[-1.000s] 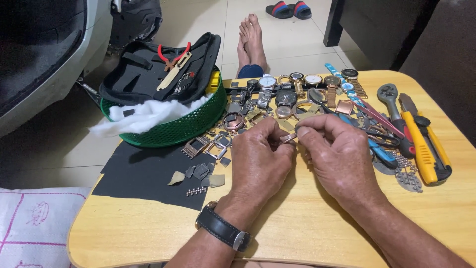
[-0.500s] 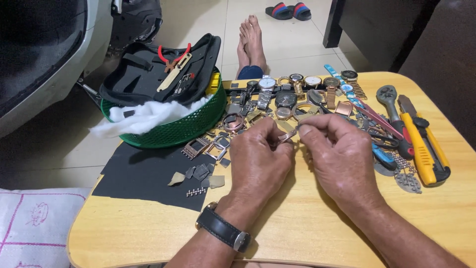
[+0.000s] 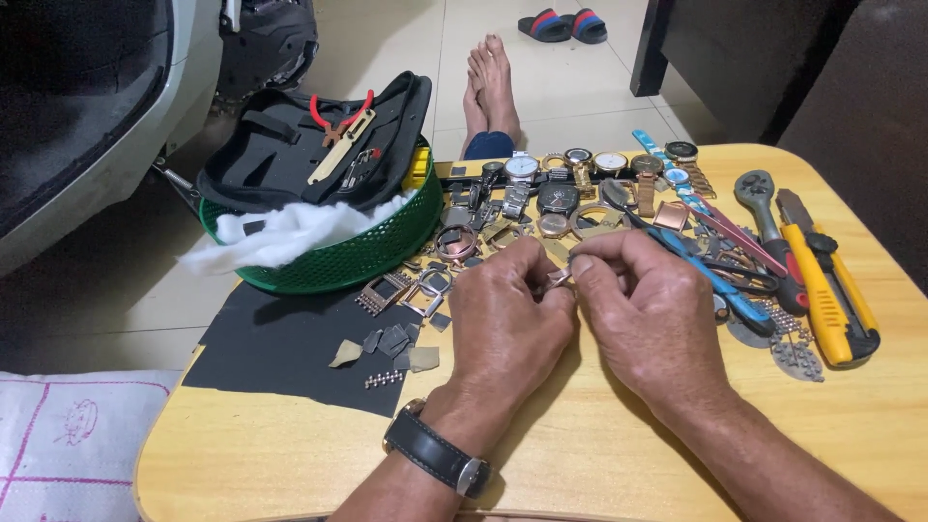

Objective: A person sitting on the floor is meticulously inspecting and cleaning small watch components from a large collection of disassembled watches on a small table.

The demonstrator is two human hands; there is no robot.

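Low wooden table [image 3: 599,454] over a tiled floor; my bare feet [image 3: 491,82] show beyond its far edge. My left hand [image 3: 507,324] and right hand [image 3: 652,309] meet at table centre, backs up, knuckles toward the camera, wrists resting low on the wood. Both pinch one small metal part [image 3: 559,276] between thumb and fingertips, closed tight on it from either side. The part is silvery, mostly hidden by my fingers; shape cannot be told. It sits just above the table, in front of the pile of watches [image 3: 570,188]. Black-strap wristwatch [image 3: 435,454] on my left wrist. Left of the hands: black mat [image 3: 280,353] with scraps. Beyond it, green basket [image 3: 338,256] holding white wadding and a black tool pouch. Right: yellow knife [image 3: 836,290], ratchet [image 3: 768,237].
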